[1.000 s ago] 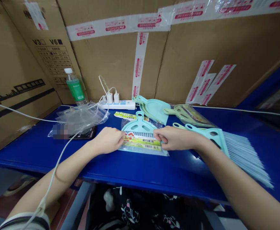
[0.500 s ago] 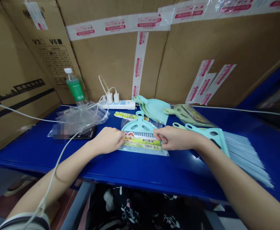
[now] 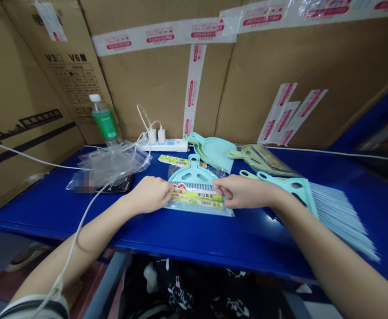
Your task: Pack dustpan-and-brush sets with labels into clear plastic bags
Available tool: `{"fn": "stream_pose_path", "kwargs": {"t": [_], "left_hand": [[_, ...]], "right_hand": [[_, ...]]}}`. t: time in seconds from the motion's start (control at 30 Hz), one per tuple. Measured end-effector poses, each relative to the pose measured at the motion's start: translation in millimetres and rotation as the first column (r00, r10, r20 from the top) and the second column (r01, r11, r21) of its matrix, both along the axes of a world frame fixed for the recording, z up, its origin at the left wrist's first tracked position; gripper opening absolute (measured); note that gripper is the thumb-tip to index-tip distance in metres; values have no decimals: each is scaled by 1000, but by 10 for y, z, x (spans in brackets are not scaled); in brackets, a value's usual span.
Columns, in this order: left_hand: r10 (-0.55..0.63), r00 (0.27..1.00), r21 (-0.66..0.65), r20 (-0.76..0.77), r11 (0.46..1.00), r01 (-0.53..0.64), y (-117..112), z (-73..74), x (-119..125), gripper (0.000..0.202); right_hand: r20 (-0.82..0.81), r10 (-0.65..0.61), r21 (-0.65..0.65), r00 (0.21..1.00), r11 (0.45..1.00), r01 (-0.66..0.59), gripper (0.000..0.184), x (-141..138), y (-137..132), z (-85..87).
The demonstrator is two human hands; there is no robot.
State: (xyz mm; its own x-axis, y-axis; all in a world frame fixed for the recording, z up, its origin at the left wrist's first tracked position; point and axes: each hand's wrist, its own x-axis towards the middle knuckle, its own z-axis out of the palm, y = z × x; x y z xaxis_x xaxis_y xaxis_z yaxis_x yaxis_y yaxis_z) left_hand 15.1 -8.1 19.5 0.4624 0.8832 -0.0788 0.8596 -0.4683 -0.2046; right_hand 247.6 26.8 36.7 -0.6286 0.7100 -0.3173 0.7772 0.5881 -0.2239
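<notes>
A light-blue dustpan [image 3: 194, 172] with its brush lies in a clear plastic bag on the blue table in front of me, its handle pointing away. Across its lower half runs a printed label card [image 3: 197, 196], green and yellow with red mushrooms. My left hand [image 3: 152, 194] is closed at the card's left end, fingers curled and thumb side against it. At the right end my right hand [image 3: 235, 190] is also closed, pinching the edge. The curled fingers hide both ends of the card, and whether they also grip the bag is unclear.
Behind lie another label card [image 3: 174, 160] and stacked dustpans [image 3: 217, 150]. A bagged green set [image 3: 267, 160] and blue brushes [image 3: 340, 217] are to the right. Left are clear bags [image 3: 114, 161], a bottle [image 3: 104, 122] and a power strip [image 3: 167, 145]. A white cable [image 3: 84, 217] crosses my left arm.
</notes>
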Motion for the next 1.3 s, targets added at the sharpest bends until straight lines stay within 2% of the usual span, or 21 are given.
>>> {"fn": "stream_pose_path", "kwargs": {"t": [0.6, 0.8, 0.9, 0.97, 1.0, 1.07, 1.13, 1.2, 1.23, 1.27, 1.3], "left_hand": [[-13, 999, 28, -36, 1000, 14, 9, -32, -10, 29], [-25, 998, 20, -66, 999, 26, 10, -16, -12, 30], [-35, 997, 18, -73, 999, 36, -7, 3, -13, 31], [-56, 997, 9, -45, 998, 56, -23, 8, -15, 31], [-70, 997, -1, -18, 998, 70, -32, 6, -15, 30], [-100, 993, -34, 60, 994, 102, -47, -2, -14, 27], [-132, 978, -80, 160, 986, 146, -57, -14, -11, 22], [-158, 953, -120, 259, 974, 194, -61, -22, -4, 17], [-167, 940, -135, 298, 967, 214, -63, -23, 1, 16], [-172, 929, -146, 329, 962, 230, -65, -23, 7, 16], [-173, 921, -154, 349, 959, 239, -67, -21, 13, 16]], "right_hand": [[-45, 17, -23, 999, 1000, -18, 30, 14, 5, 17], [-202, -33, -26, 979, 999, 28, 22, 33, 26, 29], [-338, -117, -11, 934, 993, 121, 18, 46, 71, 1], [-479, -202, -12, 854, 975, 224, 15, 57, 121, -36], [-565, -245, -26, 787, 960, 280, 14, 60, 150, -59], [-733, -326, -95, 598, 918, 384, 15, 54, 210, -106], [-840, -420, -245, 344, 859, 449, 21, 23, 262, -151], [-848, -525, -450, 77, 789, 418, 27, -33, 296, -191], [-817, -576, -545, -24, 757, 360, 27, -68, 306, -211], [-777, -622, -619, -90, 731, 287, 25, -103, 309, -233], [-742, -660, -667, -113, 714, 212, 22, -138, 308, -256]]}}
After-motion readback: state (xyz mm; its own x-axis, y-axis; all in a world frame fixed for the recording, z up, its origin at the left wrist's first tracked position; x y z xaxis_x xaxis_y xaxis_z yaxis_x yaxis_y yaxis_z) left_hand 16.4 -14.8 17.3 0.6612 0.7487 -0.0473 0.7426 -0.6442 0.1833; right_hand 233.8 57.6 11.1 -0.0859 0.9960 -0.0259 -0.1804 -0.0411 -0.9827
